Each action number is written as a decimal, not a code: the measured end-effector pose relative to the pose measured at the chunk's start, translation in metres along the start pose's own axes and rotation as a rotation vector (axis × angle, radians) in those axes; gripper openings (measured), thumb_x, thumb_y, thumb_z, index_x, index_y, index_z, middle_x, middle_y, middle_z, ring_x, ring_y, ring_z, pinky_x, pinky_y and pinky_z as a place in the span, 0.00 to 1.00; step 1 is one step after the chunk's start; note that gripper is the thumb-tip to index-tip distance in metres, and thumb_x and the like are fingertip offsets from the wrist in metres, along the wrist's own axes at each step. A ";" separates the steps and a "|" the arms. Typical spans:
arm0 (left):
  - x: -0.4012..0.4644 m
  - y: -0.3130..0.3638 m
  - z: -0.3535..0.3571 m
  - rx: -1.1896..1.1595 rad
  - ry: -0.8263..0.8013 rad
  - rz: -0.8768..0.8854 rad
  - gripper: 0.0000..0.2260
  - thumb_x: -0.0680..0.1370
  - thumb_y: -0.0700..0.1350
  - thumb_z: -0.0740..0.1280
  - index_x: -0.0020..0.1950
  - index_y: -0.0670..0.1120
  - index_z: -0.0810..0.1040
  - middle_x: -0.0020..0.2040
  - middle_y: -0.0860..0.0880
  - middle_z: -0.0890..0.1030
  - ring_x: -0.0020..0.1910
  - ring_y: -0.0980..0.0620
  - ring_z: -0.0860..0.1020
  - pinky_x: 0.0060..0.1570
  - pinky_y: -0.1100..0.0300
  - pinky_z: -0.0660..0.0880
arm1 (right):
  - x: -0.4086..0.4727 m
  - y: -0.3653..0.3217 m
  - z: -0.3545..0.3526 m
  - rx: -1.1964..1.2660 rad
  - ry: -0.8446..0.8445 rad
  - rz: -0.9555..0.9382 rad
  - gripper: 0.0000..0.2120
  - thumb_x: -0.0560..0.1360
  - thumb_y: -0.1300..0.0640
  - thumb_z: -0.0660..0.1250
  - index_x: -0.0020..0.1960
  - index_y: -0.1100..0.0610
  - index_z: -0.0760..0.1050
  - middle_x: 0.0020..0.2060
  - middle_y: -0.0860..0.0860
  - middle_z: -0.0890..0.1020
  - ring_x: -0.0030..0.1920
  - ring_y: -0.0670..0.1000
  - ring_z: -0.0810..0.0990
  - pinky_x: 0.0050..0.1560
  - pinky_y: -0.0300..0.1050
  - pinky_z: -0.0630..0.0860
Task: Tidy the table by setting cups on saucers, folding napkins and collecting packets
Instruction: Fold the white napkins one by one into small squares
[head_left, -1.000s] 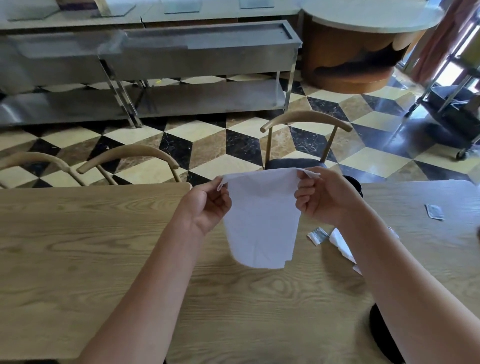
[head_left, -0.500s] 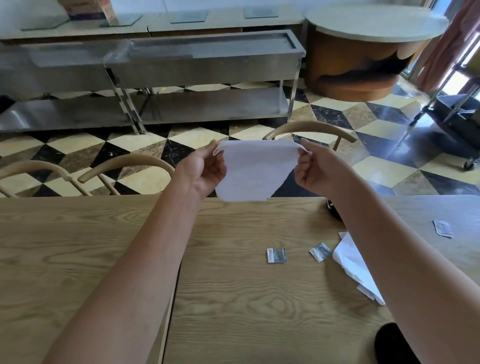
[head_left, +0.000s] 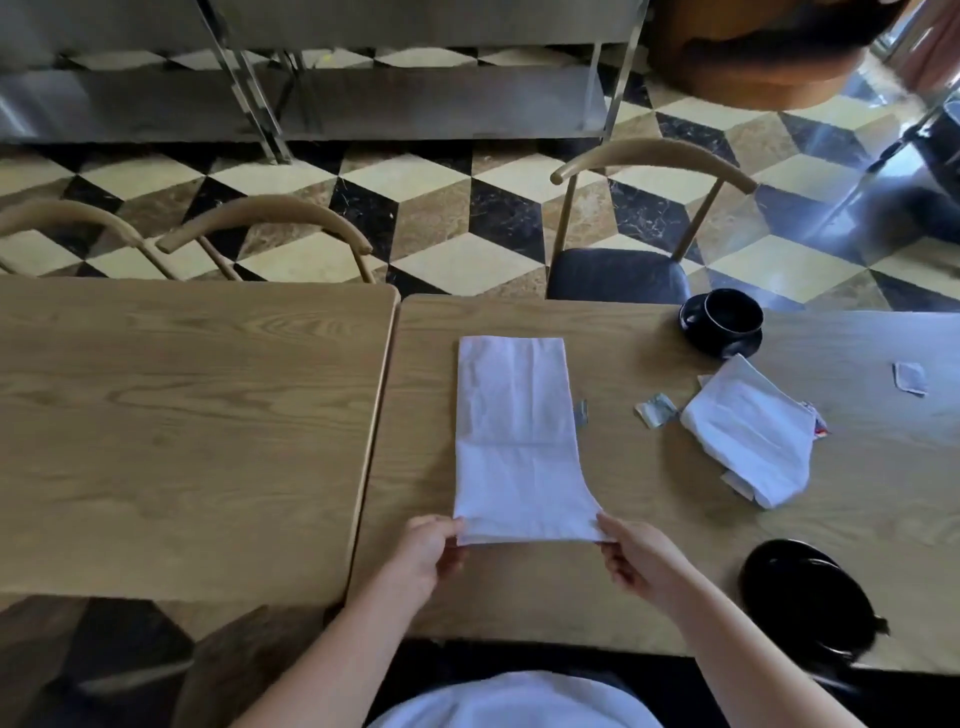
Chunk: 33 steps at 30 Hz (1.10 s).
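Note:
A white napkin (head_left: 514, 436) lies flat as a long rectangle on the right wooden table (head_left: 649, 571). My left hand (head_left: 423, 553) pinches its near left corner and my right hand (head_left: 639, 558) pinches its near right corner. A second white napkin (head_left: 748, 441) lies crumpled to the right. A black cup (head_left: 732, 314) sits on a black saucer (head_left: 722, 340) at the far edge. Another black saucer (head_left: 808, 597) lies near my right forearm. Small packets lie at the napkin's right edge (head_left: 581, 413), beside the crumpled napkin (head_left: 655, 409) and far right (head_left: 910, 378).
A second wooden table (head_left: 182, 415) adjoins on the left. Wooden chairs (head_left: 649, 218) stand along the far side, over a checkered floor. A steel counter (head_left: 415, 78) runs across the back.
The napkin, held up in the air by its top corners, has been laid flat on the table. Both hands moved down toward me and now hold its near corners. The view tilted downward.

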<state>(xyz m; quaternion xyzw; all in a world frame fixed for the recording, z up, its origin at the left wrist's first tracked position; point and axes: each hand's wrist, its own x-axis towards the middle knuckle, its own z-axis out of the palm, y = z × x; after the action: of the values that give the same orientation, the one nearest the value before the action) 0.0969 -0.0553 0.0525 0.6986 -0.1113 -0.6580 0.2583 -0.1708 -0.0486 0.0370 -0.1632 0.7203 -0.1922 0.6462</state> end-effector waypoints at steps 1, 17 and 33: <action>0.003 -0.018 -0.004 0.046 0.005 -0.043 0.08 0.77 0.34 0.67 0.39 0.42 0.74 0.29 0.44 0.75 0.24 0.50 0.74 0.20 0.67 0.67 | 0.002 0.020 0.000 -0.025 0.007 0.058 0.15 0.80 0.52 0.66 0.37 0.55 0.70 0.22 0.49 0.69 0.21 0.48 0.65 0.24 0.39 0.60; 0.028 0.049 0.011 -0.254 -0.088 0.050 0.05 0.77 0.34 0.62 0.49 0.36 0.77 0.48 0.33 0.85 0.42 0.42 0.87 0.42 0.52 0.84 | 0.013 -0.058 -0.011 0.164 -0.006 -0.159 0.05 0.78 0.63 0.65 0.52 0.63 0.76 0.44 0.60 0.88 0.40 0.54 0.86 0.41 0.44 0.80; 0.178 0.158 0.049 0.353 0.259 0.297 0.09 0.76 0.44 0.68 0.36 0.47 0.73 0.37 0.47 0.77 0.38 0.48 0.73 0.41 0.54 0.69 | 0.161 -0.199 0.009 -0.408 0.109 -0.329 0.08 0.75 0.51 0.72 0.44 0.55 0.85 0.35 0.50 0.82 0.35 0.50 0.76 0.39 0.44 0.70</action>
<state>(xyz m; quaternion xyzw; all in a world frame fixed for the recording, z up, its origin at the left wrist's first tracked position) 0.0975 -0.2866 -0.0208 0.7873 -0.2915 -0.4882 0.2384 -0.1826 -0.3004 -0.0067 -0.3945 0.7416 -0.1541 0.5202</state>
